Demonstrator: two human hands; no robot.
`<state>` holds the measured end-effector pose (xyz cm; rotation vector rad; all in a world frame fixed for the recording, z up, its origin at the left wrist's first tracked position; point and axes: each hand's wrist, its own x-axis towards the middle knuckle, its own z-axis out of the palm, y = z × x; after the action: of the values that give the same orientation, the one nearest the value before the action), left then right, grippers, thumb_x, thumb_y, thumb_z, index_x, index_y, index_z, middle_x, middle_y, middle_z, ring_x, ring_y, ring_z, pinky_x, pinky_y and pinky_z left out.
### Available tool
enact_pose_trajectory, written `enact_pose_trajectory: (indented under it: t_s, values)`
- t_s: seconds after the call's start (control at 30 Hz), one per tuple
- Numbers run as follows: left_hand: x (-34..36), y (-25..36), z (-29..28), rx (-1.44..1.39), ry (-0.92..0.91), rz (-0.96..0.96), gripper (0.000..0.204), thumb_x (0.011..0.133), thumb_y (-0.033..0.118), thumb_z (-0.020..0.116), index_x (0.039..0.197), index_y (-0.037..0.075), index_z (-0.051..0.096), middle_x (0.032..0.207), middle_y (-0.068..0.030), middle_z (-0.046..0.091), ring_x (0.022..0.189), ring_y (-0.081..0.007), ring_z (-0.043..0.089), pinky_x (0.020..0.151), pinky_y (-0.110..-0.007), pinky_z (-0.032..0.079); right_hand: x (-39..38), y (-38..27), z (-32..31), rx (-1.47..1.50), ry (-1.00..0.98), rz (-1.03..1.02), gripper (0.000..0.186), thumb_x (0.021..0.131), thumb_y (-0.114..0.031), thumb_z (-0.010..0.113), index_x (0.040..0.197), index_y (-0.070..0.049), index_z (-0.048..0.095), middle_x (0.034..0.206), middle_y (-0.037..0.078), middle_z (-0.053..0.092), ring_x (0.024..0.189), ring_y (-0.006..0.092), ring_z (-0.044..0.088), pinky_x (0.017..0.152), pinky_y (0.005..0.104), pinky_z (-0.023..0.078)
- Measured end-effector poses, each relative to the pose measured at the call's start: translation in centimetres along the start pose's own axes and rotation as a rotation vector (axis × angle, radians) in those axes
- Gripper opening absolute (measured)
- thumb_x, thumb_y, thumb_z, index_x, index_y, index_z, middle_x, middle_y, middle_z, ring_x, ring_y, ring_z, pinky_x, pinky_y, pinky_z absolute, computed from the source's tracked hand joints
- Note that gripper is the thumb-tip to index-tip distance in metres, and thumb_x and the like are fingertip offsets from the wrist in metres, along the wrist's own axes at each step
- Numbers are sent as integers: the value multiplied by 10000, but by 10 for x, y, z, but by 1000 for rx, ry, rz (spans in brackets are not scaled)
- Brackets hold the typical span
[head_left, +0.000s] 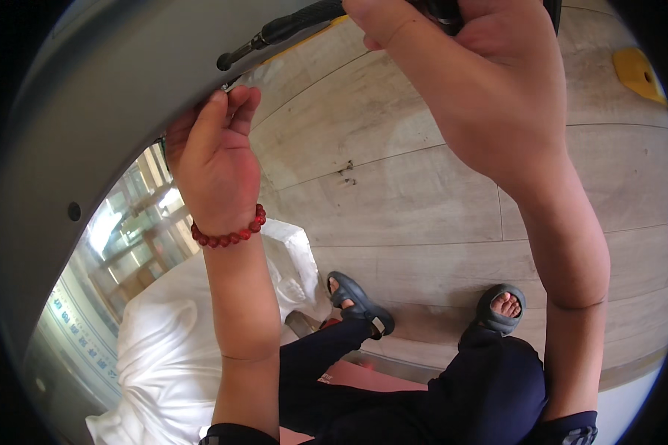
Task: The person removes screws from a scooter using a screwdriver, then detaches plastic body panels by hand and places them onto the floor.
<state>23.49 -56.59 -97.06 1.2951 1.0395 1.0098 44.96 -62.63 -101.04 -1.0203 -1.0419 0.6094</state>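
My left hand [219, 156], with a red bead bracelet [230, 237] at its wrist, is raised to the edge of a dark grey panel [126, 81]. Its thumb and fingertips are closed at a small shiny metal piece [230, 85], whose kind is hard to make out. Higher and to the right, my right hand [497, 81] is wrapped round a black driver tool [441, 10], partly cut off by the upper edge. From it a black flexible shaft [304, 21] runs left, its metal tip meeting a round hole [223, 62] in the panel.
Another hole [74, 211] pierces the panel lower left. Below lies a white, draped-looking form [163, 334] beside a glossy transparent surface [82, 311]. My sandalled feet [356, 304] rest on a wood-plank floor [423, 200]. A yellow piece [638, 74] stands at far right.
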Motion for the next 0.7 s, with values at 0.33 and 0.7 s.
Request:
enact_pose_trajectory:
  t_s: [0.33,0.7]
  values:
    - [-2,2,3,-32,14,-19,185,874,1,517,1032,36,607,1005,-85,652,881,-199,625,903,-389,461,10,-22,-11,-16,-106,184,77,840,-48,578,873,-1,526,681,52,530,596,95,489,540,237,394]
    - [-4,3,4,31,95,-14,197,874,-9,513,1043,33,604,1001,-83,651,873,-187,621,888,-388,467,-2,4,-2,41,-60,72,101,827,-61,592,876,-3,526,677,105,550,585,207,545,540,295,420]
